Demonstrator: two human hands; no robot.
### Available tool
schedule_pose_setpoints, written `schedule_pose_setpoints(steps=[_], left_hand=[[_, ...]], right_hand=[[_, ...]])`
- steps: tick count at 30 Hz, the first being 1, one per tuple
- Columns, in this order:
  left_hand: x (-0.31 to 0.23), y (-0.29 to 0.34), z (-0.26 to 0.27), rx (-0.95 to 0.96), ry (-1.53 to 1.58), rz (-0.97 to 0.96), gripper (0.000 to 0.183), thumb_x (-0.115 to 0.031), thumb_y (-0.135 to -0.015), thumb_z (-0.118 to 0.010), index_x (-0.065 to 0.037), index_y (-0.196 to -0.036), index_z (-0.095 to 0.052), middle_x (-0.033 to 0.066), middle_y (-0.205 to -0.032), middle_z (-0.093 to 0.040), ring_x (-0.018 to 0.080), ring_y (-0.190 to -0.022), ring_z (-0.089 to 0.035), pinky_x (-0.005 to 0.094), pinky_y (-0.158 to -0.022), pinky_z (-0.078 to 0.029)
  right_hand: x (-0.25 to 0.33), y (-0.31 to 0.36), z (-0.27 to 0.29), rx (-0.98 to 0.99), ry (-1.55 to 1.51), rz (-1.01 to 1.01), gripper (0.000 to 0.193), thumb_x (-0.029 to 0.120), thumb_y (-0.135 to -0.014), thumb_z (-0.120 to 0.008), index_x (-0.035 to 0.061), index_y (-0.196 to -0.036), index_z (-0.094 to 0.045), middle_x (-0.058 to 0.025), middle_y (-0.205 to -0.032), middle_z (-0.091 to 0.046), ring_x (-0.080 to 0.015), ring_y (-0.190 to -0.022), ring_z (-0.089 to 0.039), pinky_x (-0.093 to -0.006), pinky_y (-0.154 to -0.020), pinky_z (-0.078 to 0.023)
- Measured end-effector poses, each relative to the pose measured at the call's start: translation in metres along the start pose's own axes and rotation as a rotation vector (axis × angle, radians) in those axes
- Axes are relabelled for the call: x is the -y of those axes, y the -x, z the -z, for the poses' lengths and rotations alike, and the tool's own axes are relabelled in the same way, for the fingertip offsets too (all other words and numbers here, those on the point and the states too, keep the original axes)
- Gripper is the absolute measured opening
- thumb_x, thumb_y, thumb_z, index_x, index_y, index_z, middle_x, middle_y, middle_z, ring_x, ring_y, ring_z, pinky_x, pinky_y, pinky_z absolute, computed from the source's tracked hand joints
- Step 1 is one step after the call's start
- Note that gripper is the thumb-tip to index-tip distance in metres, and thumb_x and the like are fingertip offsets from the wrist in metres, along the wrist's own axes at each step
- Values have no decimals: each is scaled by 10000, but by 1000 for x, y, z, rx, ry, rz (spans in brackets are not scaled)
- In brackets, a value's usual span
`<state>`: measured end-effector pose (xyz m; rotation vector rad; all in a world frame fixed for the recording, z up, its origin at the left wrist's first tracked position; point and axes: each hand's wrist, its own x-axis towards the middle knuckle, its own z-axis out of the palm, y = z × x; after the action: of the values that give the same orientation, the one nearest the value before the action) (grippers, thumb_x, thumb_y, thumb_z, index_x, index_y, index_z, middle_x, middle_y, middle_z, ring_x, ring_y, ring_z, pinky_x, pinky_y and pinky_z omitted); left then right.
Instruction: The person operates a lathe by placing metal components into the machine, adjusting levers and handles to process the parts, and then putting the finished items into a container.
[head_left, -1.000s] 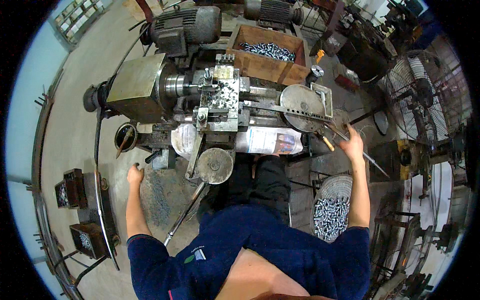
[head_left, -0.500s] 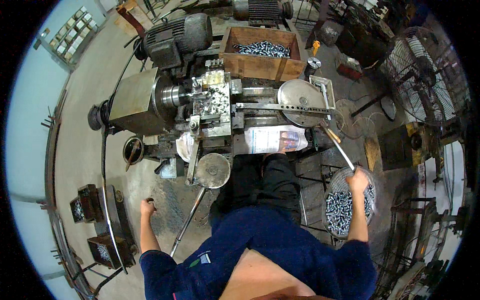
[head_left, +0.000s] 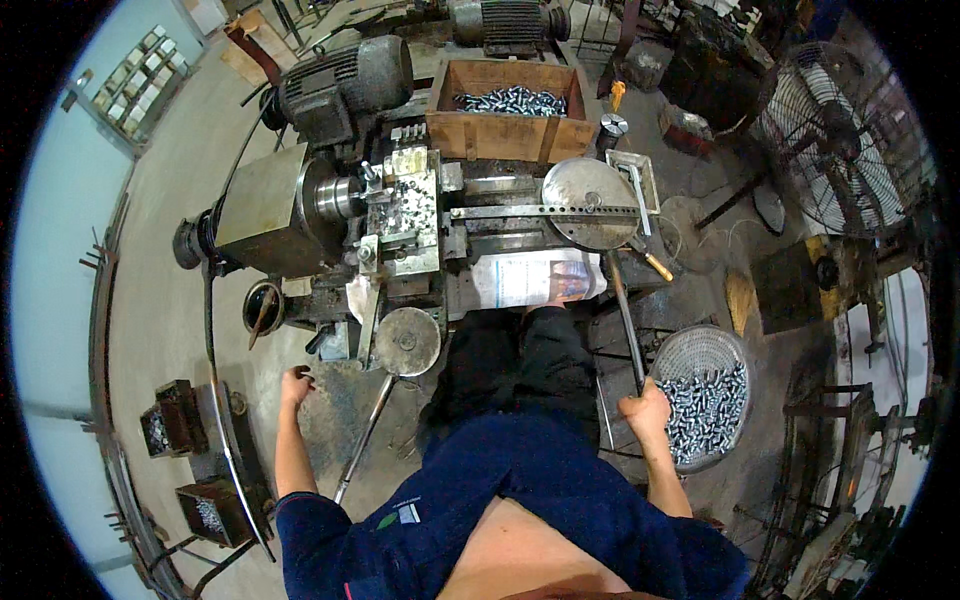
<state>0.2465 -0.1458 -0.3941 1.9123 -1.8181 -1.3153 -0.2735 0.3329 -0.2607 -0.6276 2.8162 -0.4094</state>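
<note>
My right hand [head_left: 648, 408] is wrapped round the end of a long metal lever [head_left: 629, 325]. That lever runs up to a round metal disc [head_left: 590, 203] on the right side of a small lathe [head_left: 405, 215]. My left hand [head_left: 297, 386] hangs in the air at the left with its fingers curled; a small dark thing seems to be in them, too small to name. Between the hands, a second lever [head_left: 365, 435] slants down from a smaller round plate [head_left: 408, 341] at the lathe's front, and neither hand touches it.
A perforated basket [head_left: 700, 345] of metal pieces stands beside my right forearm. Behind the lathe is a wooden box [head_left: 500, 138] of similar parts. Motors [head_left: 345, 85], a caged fan [head_left: 830, 140] and small metal bins [head_left: 215, 510] stand around. A printed sack [head_left: 530, 280] lies along the lathe's front.
My right hand has swung the lever leftward and toward my body, away from over the basket. My left hand has risen slightly. The view has shifted a little.
</note>
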Motion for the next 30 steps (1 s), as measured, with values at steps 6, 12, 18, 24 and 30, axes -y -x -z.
schedule_pose_setpoints(steps=[6,12,18,24,30], left_hand=[[-26,-18,-5,-161,-290,-114,353,-62,-729,-570,44,-1063,-610,193,-851,-658,243,-711,-646,340,-667,-515],[-60,-32,-12,-130,-613,-235,440,-237,-765,-641,-53,-1159,-574,198,-1055,-628,358,-967,-599,410,-825,-482],[-52,-46,-47,-264,-815,-124,462,-452,-809,-587,-19,-969,-603,212,-894,-640,371,-863,-627,468,-732,-500],[-11,-63,-84,-345,-562,5,524,-535,-777,-588,-30,-913,-623,208,-887,-646,407,-857,-622,461,-743,-504],[-19,-60,-40,-144,-941,-194,411,-422,-812,-594,-56,-997,-562,189,-974,-642,366,-879,-628,467,-755,-502]], right_hand=[[-23,-26,-1,-15,36,102,309,275,-599,-586,42,-802,-602,-243,-692,-599,-425,-689,-595,-495,-627,-467],[-82,-123,40,7,448,-130,327,271,-659,-604,109,-938,-653,-193,-833,-652,-368,-801,-634,-473,-710,-501],[-79,-238,68,-196,575,-276,295,291,-743,-581,130,-978,-659,-102,-1063,-646,-293,-1027,-594,-508,-898,-401],[-61,-291,73,-170,636,-370,304,230,-839,-480,129,-1095,-610,-106,-1153,-601,-287,-1126,-522,-542,-1002,-266],[-61,-259,55,-376,531,-103,653,280,-646,-659,37,-1225,-481,-175,-1245,-511,-325,-1207,-439,-541,-1016,-283]])
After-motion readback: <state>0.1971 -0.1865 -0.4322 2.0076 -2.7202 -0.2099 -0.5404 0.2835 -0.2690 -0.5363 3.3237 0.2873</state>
